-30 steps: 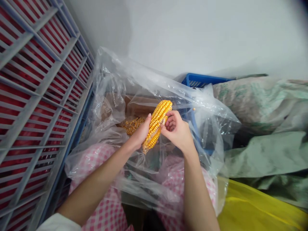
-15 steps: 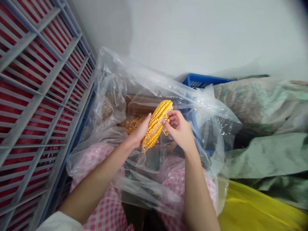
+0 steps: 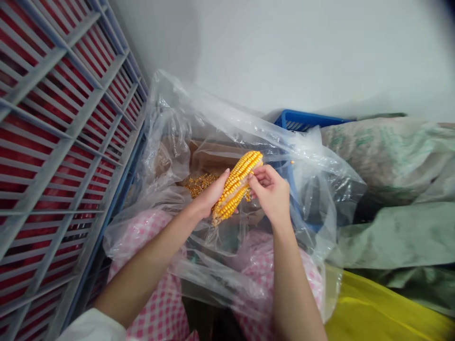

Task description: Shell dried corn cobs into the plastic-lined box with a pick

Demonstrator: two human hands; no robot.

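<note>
Since the earlier frame, the right thumb has shifted slightly toward the upper end of the corn cob (image 3: 240, 177), and the surroundings sit a little further right. In the head view, the left hand (image 3: 210, 193) is curled around the cob, thumb along its side, holding it tilted above a clear plastic sheet (image 3: 168, 121). The right hand (image 3: 272, 192) is partly closed, thumb and fingers bent against the cob's right side beside a bare strip; whether it grips a kernel, I cannot tell. Loose kernels (image 3: 201, 183) lie beyond the left hand. At right, a pale sack (image 3: 377, 151) bears green printing, too blurred to read, near a blue basket (image 3: 313, 115).
</note>
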